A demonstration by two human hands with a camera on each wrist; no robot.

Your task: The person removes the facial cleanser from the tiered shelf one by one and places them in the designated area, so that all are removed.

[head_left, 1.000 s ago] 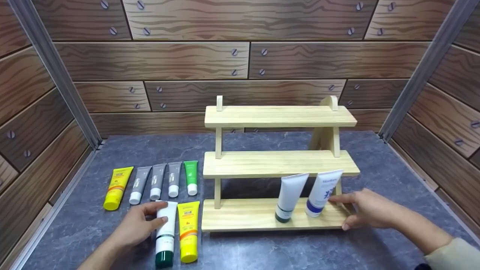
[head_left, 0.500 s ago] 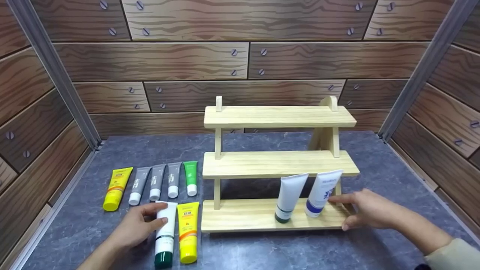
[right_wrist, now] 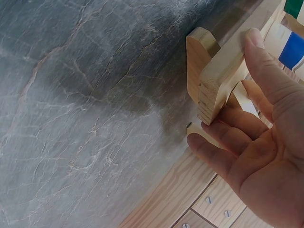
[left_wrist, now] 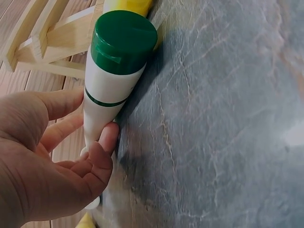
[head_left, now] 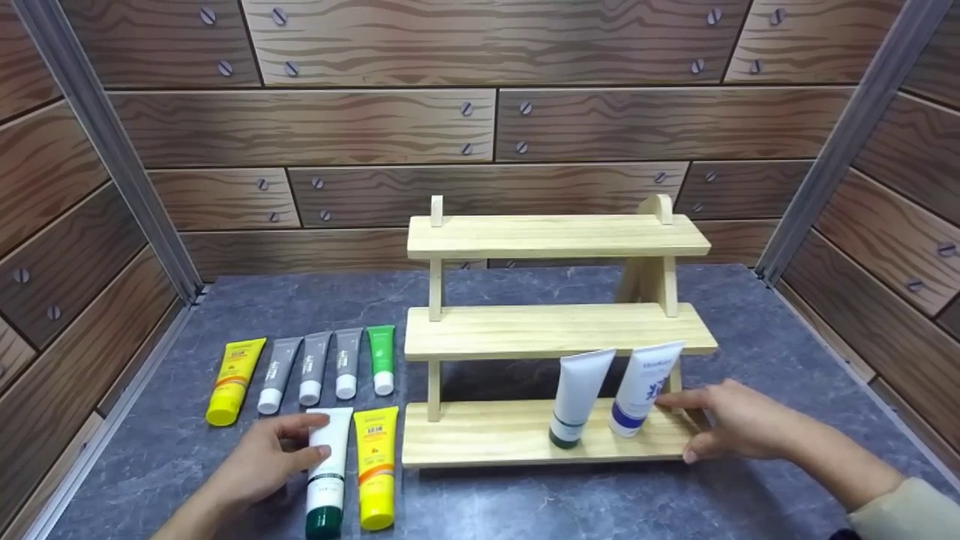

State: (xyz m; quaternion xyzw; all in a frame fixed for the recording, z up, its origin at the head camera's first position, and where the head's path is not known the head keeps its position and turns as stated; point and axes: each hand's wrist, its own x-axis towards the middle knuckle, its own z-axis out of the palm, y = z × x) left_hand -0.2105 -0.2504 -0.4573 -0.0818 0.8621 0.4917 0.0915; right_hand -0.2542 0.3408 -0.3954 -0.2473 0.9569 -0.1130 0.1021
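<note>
My left hand point(head_left: 262, 457) grips a white squeeze tube with a dark green cap point(head_left: 325, 480), which lies on the table with its cap toward me. In the left wrist view, the thumb and curled fingers lie on either side of this tube point(left_wrist: 107, 90). A yellow tube point(head_left: 376, 469) lies just right of it. At the right end of a three-tier wooden display shelf point(head_left: 487, 442), my right hand point(head_left: 731, 420) holds the bottom board, thumb on its front edge point(right_wrist: 237, 52). On that board lean a white tube with a green cap point(head_left: 581, 394) and one with a blue cap point(head_left: 645, 390).
Behind my left hand lie another yellow tube point(head_left: 235, 382), several grey tubes point(head_left: 313, 367) with white caps and a small green tube point(head_left: 382, 356). The shelf's middle board point(head_left: 555, 330) and top board point(head_left: 555, 236) rise behind. Wood-patterned walls point(head_left: 375, 127) enclose the table.
My left hand and the white tube in it have shifted very slightly left, away from the yellow tube. My right hand stays at the shelf's end. The head view has tilted up a little.
</note>
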